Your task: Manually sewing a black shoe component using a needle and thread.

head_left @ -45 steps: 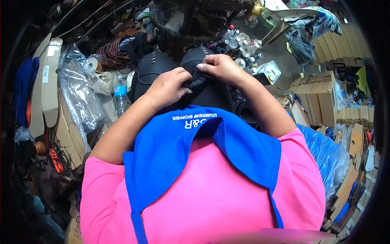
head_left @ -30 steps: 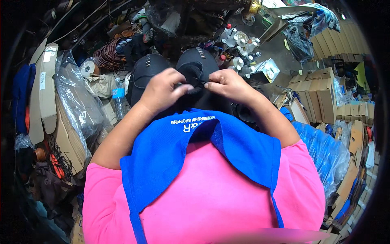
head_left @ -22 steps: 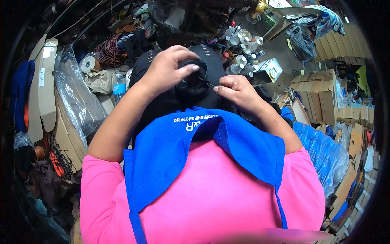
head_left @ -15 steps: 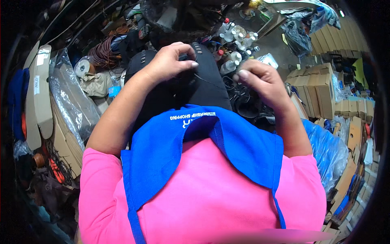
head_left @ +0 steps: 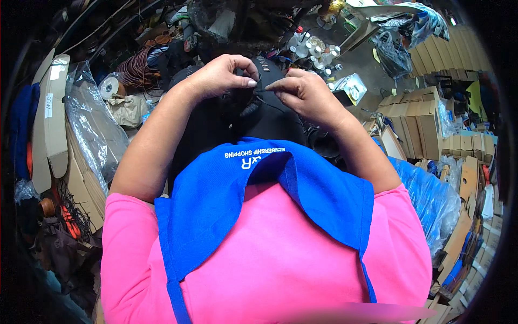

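"Black curved piece (head_left: 249, 110): where is it?"

"Upper middle of the frame, over the black-clad lap (head_left: 272, 124)."

"And from the left edge across?"

"A tall cardboard panel (head_left: 51, 129), a creased clear plastic sheet (head_left: 93, 127), then a spool (head_left: 109, 86) and a coil of brown cord (head_left: 136, 71), upper left."

"Next, the left hand (head_left: 229, 75)?"

"Thumb and forefinger grasp the piece's upper edge; the rest of that grip is partly hidden."

"The right hand (head_left: 305, 96)?"

"Pinching a thin needle-like strand (head_left: 259, 90) that points left, toward the piece. Needle or thread end, I can't tell."

"Farther right?"

"White-capped bottles (head_left: 317, 50) beyond that hand, cardboard boxes (head_left: 413, 119) at right, and a blue plastic-wrapped bundle (head_left: 426, 197) below them."
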Action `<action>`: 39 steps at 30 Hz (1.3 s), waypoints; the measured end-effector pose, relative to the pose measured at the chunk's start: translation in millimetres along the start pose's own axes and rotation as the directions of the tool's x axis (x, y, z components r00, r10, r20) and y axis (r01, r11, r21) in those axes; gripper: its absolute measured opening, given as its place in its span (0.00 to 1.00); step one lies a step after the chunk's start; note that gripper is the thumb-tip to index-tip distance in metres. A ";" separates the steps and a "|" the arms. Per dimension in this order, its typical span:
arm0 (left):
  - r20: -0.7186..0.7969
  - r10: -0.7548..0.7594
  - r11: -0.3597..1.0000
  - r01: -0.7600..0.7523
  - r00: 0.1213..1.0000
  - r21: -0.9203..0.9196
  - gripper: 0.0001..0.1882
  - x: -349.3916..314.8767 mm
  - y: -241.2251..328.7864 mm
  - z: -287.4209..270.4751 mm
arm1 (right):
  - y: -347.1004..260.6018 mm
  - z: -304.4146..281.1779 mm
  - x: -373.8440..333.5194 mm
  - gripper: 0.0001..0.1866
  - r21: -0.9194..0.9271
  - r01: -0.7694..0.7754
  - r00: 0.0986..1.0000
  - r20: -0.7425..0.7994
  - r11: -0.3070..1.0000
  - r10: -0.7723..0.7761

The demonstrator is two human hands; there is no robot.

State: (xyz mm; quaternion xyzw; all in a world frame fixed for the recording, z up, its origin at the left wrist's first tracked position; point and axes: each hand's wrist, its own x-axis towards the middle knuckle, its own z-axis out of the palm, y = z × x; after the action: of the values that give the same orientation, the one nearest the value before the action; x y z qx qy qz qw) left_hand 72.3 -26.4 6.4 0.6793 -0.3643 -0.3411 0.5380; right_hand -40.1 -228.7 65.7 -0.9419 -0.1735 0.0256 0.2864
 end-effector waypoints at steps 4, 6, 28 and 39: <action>0.065 -0.030 1.000 0.031 0.997 -0.008 0.11 -2.2 6.3 -3.7 | -5.9 -3.5 0.6 0.11 -0.066 -0.024 0.999 0.021 0.998 0.025; 0.093 -0.042 0.999 0.043 0.995 -0.011 0.13 -2.0 6.3 -4.7 | -6.7 -2.2 1.4 0.11 -0.101 -0.019 1.000 0.019 0.995 0.021; 0.153 -0.043 0.992 0.025 0.987 0.120 0.13 15.5 1.4 -3.2 | 20.8 7.8 5.0 0.10 0.114 -0.114 0.989 0.109 0.987 0.101; 0.226 0.016 0.992 -0.044 0.974 0.120 0.15 21.4 -7.5 -3.7 | 59.4 21.1 2.4 0.13 0.664 -0.374 0.918 0.364 0.647 0.158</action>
State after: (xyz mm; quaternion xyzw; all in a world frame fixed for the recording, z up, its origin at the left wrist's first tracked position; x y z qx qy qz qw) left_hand 87.2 -41.8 -1.7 0.6630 -0.4535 -0.3842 0.4551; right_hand -22.4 -262.8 15.6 -0.7546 -0.0453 0.2634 0.5993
